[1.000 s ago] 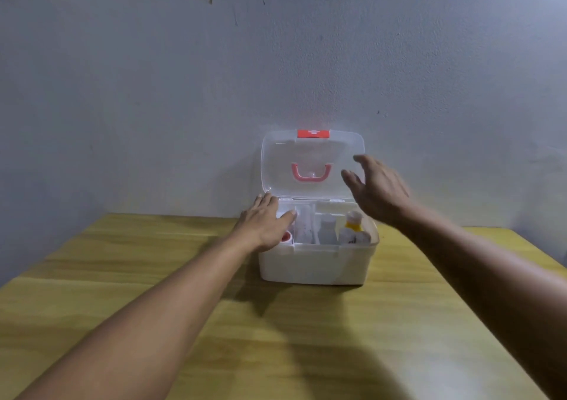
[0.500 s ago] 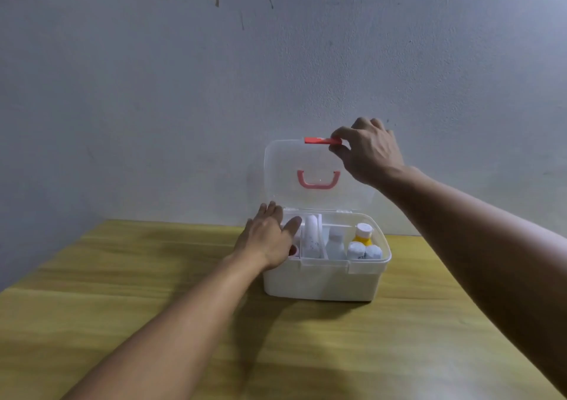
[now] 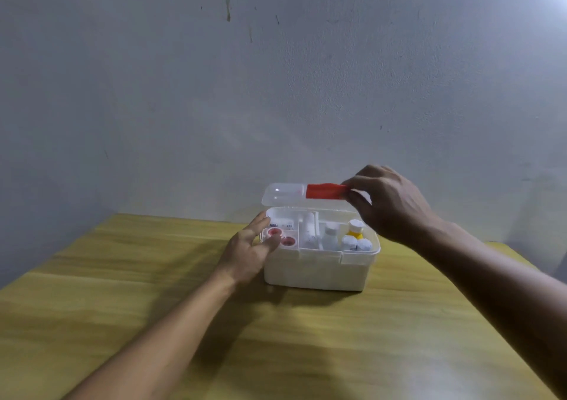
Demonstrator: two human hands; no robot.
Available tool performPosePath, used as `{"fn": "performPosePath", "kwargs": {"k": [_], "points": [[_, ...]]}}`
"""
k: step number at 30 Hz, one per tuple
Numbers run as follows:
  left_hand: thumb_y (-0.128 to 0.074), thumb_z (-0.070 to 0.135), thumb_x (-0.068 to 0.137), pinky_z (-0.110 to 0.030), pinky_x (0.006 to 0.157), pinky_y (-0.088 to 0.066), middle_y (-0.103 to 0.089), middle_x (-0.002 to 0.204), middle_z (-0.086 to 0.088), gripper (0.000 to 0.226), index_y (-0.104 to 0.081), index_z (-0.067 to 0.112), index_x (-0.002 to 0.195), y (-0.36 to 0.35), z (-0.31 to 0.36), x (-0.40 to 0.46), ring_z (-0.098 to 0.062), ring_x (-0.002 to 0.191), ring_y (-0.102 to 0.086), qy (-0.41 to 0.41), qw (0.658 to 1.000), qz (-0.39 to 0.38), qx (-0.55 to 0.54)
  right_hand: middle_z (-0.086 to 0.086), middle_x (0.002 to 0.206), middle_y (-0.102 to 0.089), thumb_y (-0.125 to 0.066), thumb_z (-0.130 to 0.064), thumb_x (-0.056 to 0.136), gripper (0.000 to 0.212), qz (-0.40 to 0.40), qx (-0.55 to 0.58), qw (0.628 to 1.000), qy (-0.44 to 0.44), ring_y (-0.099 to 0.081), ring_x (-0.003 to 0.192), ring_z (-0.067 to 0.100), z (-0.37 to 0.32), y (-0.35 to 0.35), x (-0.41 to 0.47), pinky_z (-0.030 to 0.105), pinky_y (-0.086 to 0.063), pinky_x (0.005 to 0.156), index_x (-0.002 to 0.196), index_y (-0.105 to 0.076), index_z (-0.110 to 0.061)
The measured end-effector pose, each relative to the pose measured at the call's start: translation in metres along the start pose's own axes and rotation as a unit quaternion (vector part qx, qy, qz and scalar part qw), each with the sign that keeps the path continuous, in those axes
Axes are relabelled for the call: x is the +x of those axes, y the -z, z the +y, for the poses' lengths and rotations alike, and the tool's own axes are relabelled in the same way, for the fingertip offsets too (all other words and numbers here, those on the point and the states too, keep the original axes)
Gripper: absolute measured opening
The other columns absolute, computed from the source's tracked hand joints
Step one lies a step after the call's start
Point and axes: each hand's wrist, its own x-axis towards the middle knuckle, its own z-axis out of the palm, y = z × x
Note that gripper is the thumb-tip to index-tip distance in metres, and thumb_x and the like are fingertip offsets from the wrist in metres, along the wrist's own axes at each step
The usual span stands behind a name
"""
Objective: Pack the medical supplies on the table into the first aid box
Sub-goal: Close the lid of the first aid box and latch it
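Note:
A white first aid box (image 3: 319, 269) stands on the wooden table, near the wall. Its clear lid (image 3: 283, 194) is tipped forward, roughly level over the box, with a red latch (image 3: 325, 191) at its front edge. My right hand (image 3: 389, 205) pinches that edge next to the latch. My left hand (image 3: 250, 251) rests flat against the box's left side, fingers spread over the rim. Inside the box lie two red-cored tape rolls (image 3: 282, 237), a white bottle (image 3: 329, 235), a yellow-collared bottle (image 3: 356, 229) and white rolls (image 3: 357, 244).
The wooden table (image 3: 306, 338) stretches toward me with both forearms over it. A grey stained wall (image 3: 276, 93) rises right behind the box. The table's left edge (image 3: 46, 264) runs diagonally at the left.
My right hand went from hovering beside the upright lid to gripping its top edge, then swung the lid forward and down over the box. My left hand stayed on the box's left side.

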Motion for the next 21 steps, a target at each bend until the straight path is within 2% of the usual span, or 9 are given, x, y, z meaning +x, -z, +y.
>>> {"fn": "performPosePath", "kwargs": {"k": [4,6,7,9,13,15,17,19,21], "points": [[-0.069,0.045,0.081,-0.032,0.115,-0.03,-0.042,0.15,0.007,0.056,-0.059,0.024,0.132,0.0,0.001,-0.009,-0.009,0.139,-0.037,0.0,0.999,0.028,0.016,0.004,0.101,-0.069,-0.063,-0.027,0.09,0.02,-0.012,0.002,1.0,0.01,-0.062,0.09,0.024,-0.009,-0.003,-0.02,0.029,-0.045,0.067,0.105,-0.075,-0.019],[-0.078,0.05,0.069,-0.029,0.106,-0.041,-0.061,0.133,0.008,0.042,-0.07,0.04,0.108,0.0,0.002,-0.014,-0.008,0.128,-0.052,0.006,0.997,0.072,-0.008,0.004,0.102,-0.07,-0.064,-0.026,0.09,0.019,-0.024,0.007,1.0,0.017,-0.064,0.09,0.025,-0.013,-0.004,-0.029,0.032,-0.05,0.067,0.102,-0.075,-0.018],[-0.084,0.053,0.061,-0.029,0.101,-0.046,-0.067,0.124,0.008,0.049,-0.071,0.038,0.106,0.0,0.002,-0.016,-0.007,0.12,-0.058,0.002,0.995,0.095,-0.018,0.004,0.103,-0.07,-0.064,-0.026,0.089,0.018,-0.033,0.01,0.999,0.02,-0.064,0.091,0.025,-0.015,-0.004,-0.033,0.034,-0.052,0.069,0.102,-0.075,-0.018],[-0.08,0.05,0.058,-0.029,0.096,-0.049,-0.067,0.122,0.003,0.073,-0.065,0.021,0.123,0.0,0.0,-0.02,-0.01,0.116,-0.061,-0.006,0.992,0.127,-0.027,0.004,0.106,-0.071,-0.065,-0.025,0.089,0.017,-0.051,0.013,0.998,0.025,-0.066,0.093,0.025,-0.018,-0.005,-0.042,0.034,-0.053,0.072,0.101,-0.076,-0.018],[-0.053,0.035,0.074,-0.025,0.102,-0.038,-0.05,0.14,0.007,0.067,-0.05,0.018,0.139,0.003,0.012,-0.025,-0.01,0.131,-0.045,-0.038,0.992,0.121,-0.026,0.002,0.119,-0.069,-0.067,-0.016,0.085,0.023,-0.083,0.001,0.996,0.016,-0.064,0.107,0.023,-0.019,-0.009,-0.057,0.029,-0.049,0.083,0.106,-0.074,-0.02],[-0.051,0.034,0.078,-0.014,0.106,-0.029,-0.045,0.14,0.013,0.064,-0.051,0.015,0.139,0.003,0.021,-0.023,-0.002,0.134,-0.038,-0.079,0.992,0.099,0.009,-0.001,0.125,-0.065,-0.06,-0.006,0.076,0.041,-0.1,0.005,0.995,0.003,-0.059,0.114,0.021,-0.018,-0.009,-0.061,0.024,-0.042,0.087,0.113,-0.071,-0.021],[-0.055,0.039,0.083,-0.009,0.106,-0.023,-0.044,0.145,0.01,0.06,-0.054,0.013,0.137,0.0,0.024,-0.018,0.001,0.135,-0.035,-0.104,0.99,0.073,0.066,0.0,0.127,-0.064,-0.057,-0.005,0.073,0.048,-0.094,0.034,0.995,-0.021,-0.056,0.117,0.023,-0.017,-0.009,-0.061,0.027,-0.043,0.09,0.118,-0.067,-0.019],[-0.064,0.042,0.085,-0.019,0.113,-0.025,-0.044,0.15,0.001,0.059,-0.056,0.012,0.135,-0.003,0.025,-0.012,-0.006,0.141,-0.033,-0.115,0.984,0.053,0.122,0.001,0.134,-0.059,-0.058,-0.015,0.081,0.047,-0.073,0.058,0.995,-0.047,-0.052,0.123,0.023,-0.017,-0.009,-0.06,0.031,-0.043,0.094,0.128,-0.06,-0.018],[-0.071,0.048,0.078,-0.031,0.117,-0.028,-0.046,0.149,-0.004,0.069,-0.057,0.01,0.134,-0.007,0.025,-0.009,-0.012,0.143,-0.033,-0.133,0.975,0.06,0.168,0.0,0.146,-0.049,-0.058,-0.035,0.089,0.055,-0.086,0.052,0.993,-0.07,-0.042,0.134,0.02,-0.017,-0.013,-0.06,0.032,-0.038,0.103,0.14,-0.048,-0.02]]}}
